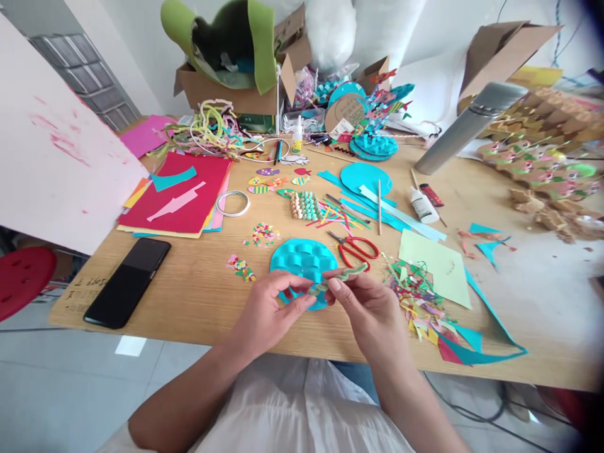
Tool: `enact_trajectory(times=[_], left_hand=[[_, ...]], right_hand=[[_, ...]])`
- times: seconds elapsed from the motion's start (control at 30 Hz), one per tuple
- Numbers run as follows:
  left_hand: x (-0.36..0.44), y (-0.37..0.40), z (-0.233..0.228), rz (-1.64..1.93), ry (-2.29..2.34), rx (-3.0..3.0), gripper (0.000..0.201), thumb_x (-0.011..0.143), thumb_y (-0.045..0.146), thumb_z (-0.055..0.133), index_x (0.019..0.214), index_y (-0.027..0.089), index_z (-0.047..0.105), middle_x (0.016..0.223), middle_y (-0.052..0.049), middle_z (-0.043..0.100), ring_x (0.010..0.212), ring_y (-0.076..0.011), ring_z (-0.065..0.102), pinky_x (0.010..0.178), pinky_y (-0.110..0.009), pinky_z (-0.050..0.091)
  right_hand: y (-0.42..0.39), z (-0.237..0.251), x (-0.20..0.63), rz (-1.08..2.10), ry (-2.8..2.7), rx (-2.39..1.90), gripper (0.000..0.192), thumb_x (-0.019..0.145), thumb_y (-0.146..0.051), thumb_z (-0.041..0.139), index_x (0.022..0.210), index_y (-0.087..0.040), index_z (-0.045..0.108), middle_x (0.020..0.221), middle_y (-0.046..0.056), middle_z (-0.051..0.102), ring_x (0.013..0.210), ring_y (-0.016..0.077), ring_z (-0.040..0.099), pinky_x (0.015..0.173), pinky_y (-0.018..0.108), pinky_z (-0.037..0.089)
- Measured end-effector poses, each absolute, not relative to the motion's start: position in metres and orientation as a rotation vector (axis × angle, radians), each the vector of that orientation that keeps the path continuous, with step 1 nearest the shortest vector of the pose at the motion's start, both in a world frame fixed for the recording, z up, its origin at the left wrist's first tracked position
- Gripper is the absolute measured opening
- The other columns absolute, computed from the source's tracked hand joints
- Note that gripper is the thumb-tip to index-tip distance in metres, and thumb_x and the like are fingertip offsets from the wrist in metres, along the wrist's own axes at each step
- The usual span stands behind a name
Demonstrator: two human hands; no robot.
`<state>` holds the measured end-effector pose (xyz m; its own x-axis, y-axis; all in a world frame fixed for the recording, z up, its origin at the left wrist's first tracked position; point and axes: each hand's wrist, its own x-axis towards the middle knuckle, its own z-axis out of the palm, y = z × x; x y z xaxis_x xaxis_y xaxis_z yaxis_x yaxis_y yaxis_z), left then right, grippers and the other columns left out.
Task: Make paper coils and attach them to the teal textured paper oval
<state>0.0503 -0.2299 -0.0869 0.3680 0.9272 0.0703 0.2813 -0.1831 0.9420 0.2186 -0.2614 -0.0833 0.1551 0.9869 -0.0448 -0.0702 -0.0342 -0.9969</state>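
Observation:
My right hand [370,299] pinches a pale green twisted strip [352,272] between thumb and fingers. The strip slants down to the left, and its lower end reaches the fingertips of my left hand [278,305], which are closed in a pinch on it. Both hands are over the near edge of a round blue disc [302,255] with raised loops of blue paper on it. Red-handled scissors [357,248] lie just right of the disc. Beyond it sits a small block of similar twisted strips [306,205], peach to green.
A black phone [127,283] lies left, near stacked coloured paper [189,195] and a tape roll [233,203]. Right are paper scraps [419,292], a glue bottle [423,206] and a grey cylinder [465,132]. Paper fish [261,189] lie farther back, before cardboard boxes [231,100].

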Motion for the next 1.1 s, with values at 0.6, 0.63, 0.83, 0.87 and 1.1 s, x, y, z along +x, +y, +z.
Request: enact_trajectory(times=[0.6,0.63,0.83,0.87,1.1], left_hand=[[0.048,-0.230,-0.092,0.960,1.088,1.630,0.011,0.083,0.027,0.067,0.085,0.018,0.073,0.086,-0.005,0.074,0.082,-0.0180,0.067,0.075,-0.028,0.052],[0.048,-0.230,-0.092,0.964,1.093,1.654,0.010,0.082,0.026,0.067,0.083,0.019,0.073,0.084,-0.005,0.073,0.082,-0.0183,0.067,0.075,-0.029,0.051],[0.048,-0.232,-0.092,0.924,1.088,1.761,0.010,0.082,0.024,0.066,0.075,0.019,0.070,0.075,-0.004,0.070,0.075,-0.0175,0.064,0.072,-0.029,0.049],[0.049,-0.233,-0.092,0.911,1.081,1.763,0.010,0.083,0.024,0.065,0.075,0.019,0.070,0.074,-0.004,0.070,0.075,-0.0174,0.064,0.072,-0.029,0.049],[0.054,-0.238,-0.098,0.877,1.034,1.573,0.012,0.083,0.027,0.065,0.077,0.017,0.070,0.076,-0.003,0.071,0.072,-0.0156,0.064,0.067,-0.026,0.049]], right_hand=[[-0.255,-0.080,0.220,1.118,-1.348,-1.428,0.028,0.079,-0.044,0.070,0.069,-0.018,0.063,0.069,0.004,0.067,0.066,0.0171,0.058,0.061,0.029,0.045],[-0.256,-0.079,0.220,1.103,-1.371,-1.442,0.029,0.080,-0.043,0.069,0.067,-0.018,0.062,0.067,0.003,0.065,0.064,0.0162,0.056,0.060,0.029,0.043],[-0.260,-0.079,0.218,1.113,-1.452,-1.437,0.025,0.081,-0.038,0.066,0.066,-0.018,0.058,0.061,0.000,0.059,0.059,0.0135,0.051,0.057,0.026,0.040],[-0.260,-0.079,0.218,1.111,-1.459,-1.451,0.025,0.080,-0.037,0.066,0.066,-0.019,0.058,0.061,0.000,0.059,0.059,0.0134,0.051,0.056,0.026,0.040],[-0.265,-0.079,0.220,1.090,-1.453,-1.510,0.031,0.080,-0.042,0.064,0.062,-0.019,0.055,0.058,-0.001,0.054,0.056,0.0123,0.047,0.053,0.025,0.036]])
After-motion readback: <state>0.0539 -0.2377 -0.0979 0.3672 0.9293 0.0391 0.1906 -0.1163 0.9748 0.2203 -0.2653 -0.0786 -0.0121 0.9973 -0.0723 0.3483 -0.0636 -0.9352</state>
